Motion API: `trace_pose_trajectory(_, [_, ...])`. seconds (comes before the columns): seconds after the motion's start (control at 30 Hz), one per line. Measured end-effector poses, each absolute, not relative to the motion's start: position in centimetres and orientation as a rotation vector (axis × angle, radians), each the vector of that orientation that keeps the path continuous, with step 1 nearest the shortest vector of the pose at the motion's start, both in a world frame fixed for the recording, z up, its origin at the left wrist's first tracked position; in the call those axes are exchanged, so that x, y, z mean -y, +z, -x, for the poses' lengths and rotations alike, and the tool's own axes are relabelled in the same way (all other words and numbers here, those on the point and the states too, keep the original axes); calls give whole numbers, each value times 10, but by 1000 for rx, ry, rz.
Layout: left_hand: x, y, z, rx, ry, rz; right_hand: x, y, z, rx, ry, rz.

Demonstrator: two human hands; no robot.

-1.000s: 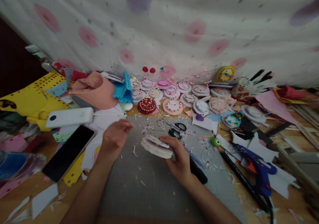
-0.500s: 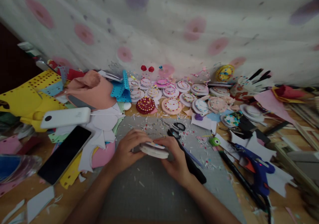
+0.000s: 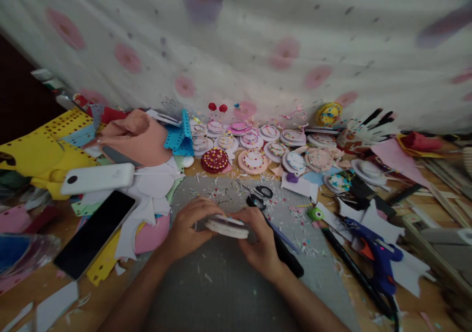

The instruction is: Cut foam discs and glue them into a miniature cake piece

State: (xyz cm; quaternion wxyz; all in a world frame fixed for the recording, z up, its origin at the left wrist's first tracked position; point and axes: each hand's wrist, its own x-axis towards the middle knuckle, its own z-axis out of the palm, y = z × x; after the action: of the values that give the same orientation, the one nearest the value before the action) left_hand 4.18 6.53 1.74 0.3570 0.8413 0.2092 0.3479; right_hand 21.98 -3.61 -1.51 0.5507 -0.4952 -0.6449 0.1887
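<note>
The left hand (image 3: 193, 228) and the right hand (image 3: 260, 241) both hold one white round piece (image 3: 226, 227). The hands are curled, not pressed flat: fingers sit on top of the piece, and each thumb is under it, so the piece is pinched at its left and right ends. Some fingertips are hidden. The piece is a little tilted, and it is over the gray mat (image 3: 221, 292), a bit toward the mat's far edge.

Just past the right hand are black scissors (image 3: 260, 196). A long black handle (image 3: 289, 256) lies beside that hand. Tiny paper bits are sprinkled on the mat. By the mat's right edge sits a little green thing with one eye (image 3: 316, 214).

More to the right on the worktop (image 3: 106, 292) is a blue glue gun (image 3: 381, 258). Near the left edge lie a black phone (image 3: 96, 233) and a white box with a dark round spot (image 3: 98, 178). Past the mat's far edge is a dark red round piece with dots (image 3: 215, 160). Behind it, small round decorated pieces (image 3: 293, 136) stand in rows along the worktop's far edge, in front of a flowery cloth (image 3: 236, 42).
</note>
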Motion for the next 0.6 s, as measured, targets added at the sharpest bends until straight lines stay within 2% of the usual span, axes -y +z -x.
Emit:
trace_pose_trajectory(0.2, [-63, 25, -38, -655, 807, -1585, 33, -19, -218, 1523, 398, 1189])
trace_pose_trajectory(0.43, [-68, 26, -29, -954, 1125, -1169, 28, -28, -222, 1611, 284, 1177])
trace_pose_trajectory(0.6, [-66, 46, 29, -1100, 1340, -991, 23, -25, -231, 1721, 210, 1214])
